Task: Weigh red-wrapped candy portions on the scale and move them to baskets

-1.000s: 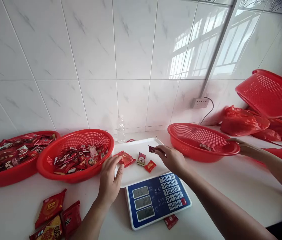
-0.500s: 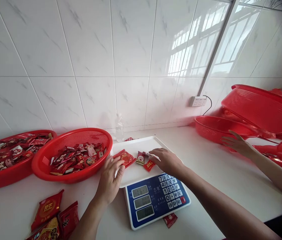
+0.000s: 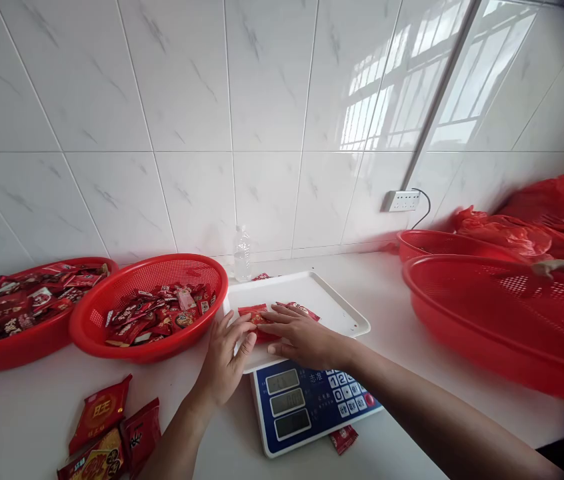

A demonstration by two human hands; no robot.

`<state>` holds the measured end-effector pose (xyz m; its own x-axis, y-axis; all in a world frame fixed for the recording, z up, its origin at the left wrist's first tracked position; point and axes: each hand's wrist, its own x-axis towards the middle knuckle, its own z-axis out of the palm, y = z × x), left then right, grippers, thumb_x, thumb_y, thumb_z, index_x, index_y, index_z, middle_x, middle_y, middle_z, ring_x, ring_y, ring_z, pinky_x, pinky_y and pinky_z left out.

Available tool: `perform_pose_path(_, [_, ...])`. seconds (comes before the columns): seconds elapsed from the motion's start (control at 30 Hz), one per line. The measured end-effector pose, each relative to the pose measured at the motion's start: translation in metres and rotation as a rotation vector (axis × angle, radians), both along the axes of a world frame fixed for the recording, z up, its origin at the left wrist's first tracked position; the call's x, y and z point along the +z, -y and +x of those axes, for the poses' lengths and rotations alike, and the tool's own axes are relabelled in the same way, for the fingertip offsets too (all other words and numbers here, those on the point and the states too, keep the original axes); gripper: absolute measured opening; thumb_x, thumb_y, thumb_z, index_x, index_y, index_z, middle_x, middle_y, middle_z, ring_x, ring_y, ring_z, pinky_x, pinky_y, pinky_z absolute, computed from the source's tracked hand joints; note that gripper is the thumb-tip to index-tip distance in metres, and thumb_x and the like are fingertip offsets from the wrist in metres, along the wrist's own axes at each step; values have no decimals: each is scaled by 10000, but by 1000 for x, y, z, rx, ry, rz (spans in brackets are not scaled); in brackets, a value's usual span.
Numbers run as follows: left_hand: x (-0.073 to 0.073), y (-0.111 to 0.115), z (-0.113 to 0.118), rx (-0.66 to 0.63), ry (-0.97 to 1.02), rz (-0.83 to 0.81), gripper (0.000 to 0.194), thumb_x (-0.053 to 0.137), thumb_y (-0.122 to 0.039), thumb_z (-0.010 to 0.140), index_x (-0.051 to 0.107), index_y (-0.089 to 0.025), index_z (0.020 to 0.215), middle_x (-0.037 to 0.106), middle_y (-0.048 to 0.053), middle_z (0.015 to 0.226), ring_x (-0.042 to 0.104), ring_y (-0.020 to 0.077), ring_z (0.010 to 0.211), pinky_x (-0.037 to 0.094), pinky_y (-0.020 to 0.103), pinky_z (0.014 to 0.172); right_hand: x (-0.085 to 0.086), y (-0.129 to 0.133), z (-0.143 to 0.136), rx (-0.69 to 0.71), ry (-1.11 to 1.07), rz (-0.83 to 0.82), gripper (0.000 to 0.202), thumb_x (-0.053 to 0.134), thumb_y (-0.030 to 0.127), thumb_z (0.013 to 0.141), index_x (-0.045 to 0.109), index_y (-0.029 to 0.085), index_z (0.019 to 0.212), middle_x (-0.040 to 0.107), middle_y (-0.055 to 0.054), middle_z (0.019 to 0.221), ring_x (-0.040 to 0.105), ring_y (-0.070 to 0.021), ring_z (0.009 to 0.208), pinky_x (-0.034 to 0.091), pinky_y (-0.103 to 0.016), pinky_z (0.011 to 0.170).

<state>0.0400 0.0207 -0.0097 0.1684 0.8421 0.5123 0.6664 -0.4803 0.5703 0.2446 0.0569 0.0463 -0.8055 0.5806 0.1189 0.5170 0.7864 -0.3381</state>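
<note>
Your left hand [image 3: 227, 353] and right hand [image 3: 307, 339] partly cover glossy packets [image 3: 252, 310] on the smooth tray [image 3: 338, 312]. Your grips: cannot tell.

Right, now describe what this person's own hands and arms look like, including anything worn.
The left hand and right hand are bare: no gloves, and no rings that I can make out. Neither wrist shows a watch or bracelet. No sleeve is visible on the left forearm or right forearm.

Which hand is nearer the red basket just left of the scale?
Left. The left hand is just right of the red basket; the right hand is farther off, over the white tray.
</note>
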Motion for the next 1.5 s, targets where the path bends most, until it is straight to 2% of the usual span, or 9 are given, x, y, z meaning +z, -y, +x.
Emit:
perform_pose_path(0.3, [-1, -3, -3, 77, 73, 55, 311, 388, -388, 952, 662, -241, 932, 661, 77, 1190, 469, 280, 1277, 391, 533, 1037, -1, -14, 32, -299, 71, -56, 554, 540, 350, 877, 435, 267, 1414, 386, -85, 1485, 279, -303, 1391, 305, -494, 1104])
perform_pose_path(0.57, [-5, -11, -13, 219, 473, -49, 364, 400, -455, 947, 574, -211, 1153, 651, 113, 1206, 594, 236, 1151, 500, 375, 928, -5, -16, 34, -328, 18, -33, 514, 542, 308, 860, 488, 304, 1372, 443, -68, 1447, 383, -284, 1341, 371, -462, 1069])
perform_pose_path(0.73, [-13, -19, -15, 295, 347, 44, 340, 405, -432, 936, 554, -187, 1120, 571, 162, 1305, 515, 271, 1241, 435, 449, 996, -7, -17, 35, -331, 9, -41, 515, 532, 303, 859, 495, 274, 1371, 442, -95, 1444, 413, -289, 1321, 372, -466, 1065])
perform_pose_path(0.9, [-21, -33, -43, 539, 154, 195, 310, 430, -416, 911, 568, -189, 1070, 489, 198, 1383, 447, 355, 1283, 317, 595, 1028, -6, -16, 37, -349, 8, -53, 498, 531, 335, 863, 505, 313, 1360, 458, -72, 1435, 458, -296, 1287, 412, -454, 1034])
perform_pose_path(1.03, [-19, -39, -67, 676, 185, 225, 263, 425, -411, 911, 591, -215, 964, 529, 164, 1324, 422, 338, 1302, 319, 562, 1045, -6, -18, 37, -383, -12, -32, 486, 555, 360, 854, 526, 329, 1338, 494, -71, 1406, 530, -302, 1217, 449, -467, 985])
perform_pose_path(1.17, [-11, -31, -58, 697, 193, 228, 268, 447, -428, 913, 594, -228, 1016, 479, 152, 1363, 396, 338, 1313, 340, 548, 1032, -7, -24, 39, -453, -70, 22, 389, 534, 300, 865, 614, 272, 1245, 588, -78, 1305, 561, -282, 1176, 470, -445, 961])
perform_pose_path(1.27, [-2, -20, -40, 594, 100, 314, 263, 466, -404, 914, 606, -218, 1036, 549, 144, 1289, 490, 326, 1213, 372, 524, 995, -8, -29, 42, -530, -135, 56, 349, 454, 203, 884, 650, 221, 1172, 633, -82, 1229, 599, -245, 1114, 491, -397, 929])
perform_pose_path(1.37, [3, -10, -23, 333, -28, 342, 266, 478, -382, 917, 617, -209, 1062, 662, 103, 1113, 555, 282, 1096, 411, 473, 960, -8, -33, 44, -581, -200, 73, 364, 387, 163, 900, 637, 202, 1162, 648, -80, 1186, 637, -202, 1021, 518, -340, 857])
perform_pose_path(1.5, [2, -2, -11, 96, -171, 224, 285, 501, -388, 909, 627, -249, 1124, 655, 62, 1190, 467, 291, 1221, 314, 532, 1052, -6, -31, 45, -571, -221, 82, 342, 394, 227, 924, 612, 224, 1188, 612, -67, 1238, 617, -192, 1050, 502, -332, 876])
